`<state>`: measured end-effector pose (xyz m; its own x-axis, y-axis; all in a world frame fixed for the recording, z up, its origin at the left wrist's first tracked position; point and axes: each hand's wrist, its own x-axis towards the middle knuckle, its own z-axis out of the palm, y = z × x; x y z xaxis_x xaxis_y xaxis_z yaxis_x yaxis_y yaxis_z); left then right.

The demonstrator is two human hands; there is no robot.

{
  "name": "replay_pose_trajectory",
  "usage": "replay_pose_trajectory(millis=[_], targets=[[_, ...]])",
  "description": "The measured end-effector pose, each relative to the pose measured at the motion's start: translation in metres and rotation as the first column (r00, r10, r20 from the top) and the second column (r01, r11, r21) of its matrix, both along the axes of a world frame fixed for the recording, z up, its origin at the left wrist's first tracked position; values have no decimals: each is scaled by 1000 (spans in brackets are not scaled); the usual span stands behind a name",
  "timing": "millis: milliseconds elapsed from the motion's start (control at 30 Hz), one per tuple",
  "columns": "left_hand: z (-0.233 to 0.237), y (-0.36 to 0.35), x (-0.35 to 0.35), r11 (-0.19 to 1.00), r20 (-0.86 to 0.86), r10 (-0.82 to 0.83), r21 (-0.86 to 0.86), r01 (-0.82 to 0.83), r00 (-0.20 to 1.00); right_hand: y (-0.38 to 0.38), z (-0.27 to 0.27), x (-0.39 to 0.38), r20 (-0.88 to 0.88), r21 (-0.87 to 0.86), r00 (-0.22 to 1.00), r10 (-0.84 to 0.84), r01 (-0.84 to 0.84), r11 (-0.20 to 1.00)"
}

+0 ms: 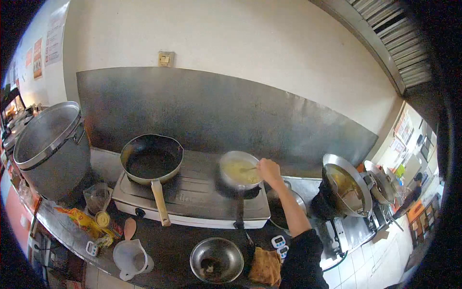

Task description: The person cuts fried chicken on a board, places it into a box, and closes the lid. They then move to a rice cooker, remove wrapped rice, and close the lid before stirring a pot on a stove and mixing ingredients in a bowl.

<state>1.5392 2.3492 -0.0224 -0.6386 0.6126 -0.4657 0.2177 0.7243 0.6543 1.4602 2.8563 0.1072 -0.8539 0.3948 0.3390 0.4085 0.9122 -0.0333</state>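
Observation:
My right hand [269, 171] reaches over a small metal saucepan [238, 172] on the right burner of the stove [192, 204]. It grips a thin utensil [249, 169] whose tip dips into the pale yellow mixture in the pan. The pan's dark handle [239, 212] points toward me. My black sleeve [303, 260] shows at the bottom. My left hand is out of view.
An empty dark frying pan [151, 161] sits on the left burner. A big lidded stockpot [50, 149] stands far left. In front lie a steel bowl [216, 260], a plastic jug [131, 257], an orange cloth [265, 265] and timers [280, 244]. Woks [346, 188] stand at right.

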Motion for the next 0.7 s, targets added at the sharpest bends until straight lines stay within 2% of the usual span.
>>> replay_pose_trajectory(millis=[100, 200, 300, 400, 500, 600, 700], targets=[[0, -1, -1, 1000, 1, -6, -1, 6, 1000, 2, -10, -14, -90, 55, 996, -12, 17, 998], [-1, -2, -2, 1000, -5, -10, -4, 10, 1000, -10, -14, -17, 91, 46, 996, 9, -13, 999], [-3, -4, -1, 1000, 0, -5, -2, 5, 1000, -14, 0, -12, -105, -56, 994, 35, -41, 998], [-4, -6, -1, 1000, 5, -10, -7, 10, 1000, -23, -16, -9, 109, 46, 993, 40, -45, 998], [-6, -6, 0, 1000, 5, -17, -6, 17, 1000, -8, -13, 0, -39, -8, 997, 63, -63, 998], [-6, -6, 1, 1000, 4, -21, -5, 21, 1000, -1, -19, 5, -92, -53, 993, 75, -80, 995], [-6, -7, 2, 999, -1, -31, -8, 31, 1000, -6, -17, 21, 48, -95, 990, 131, -126, 987]])
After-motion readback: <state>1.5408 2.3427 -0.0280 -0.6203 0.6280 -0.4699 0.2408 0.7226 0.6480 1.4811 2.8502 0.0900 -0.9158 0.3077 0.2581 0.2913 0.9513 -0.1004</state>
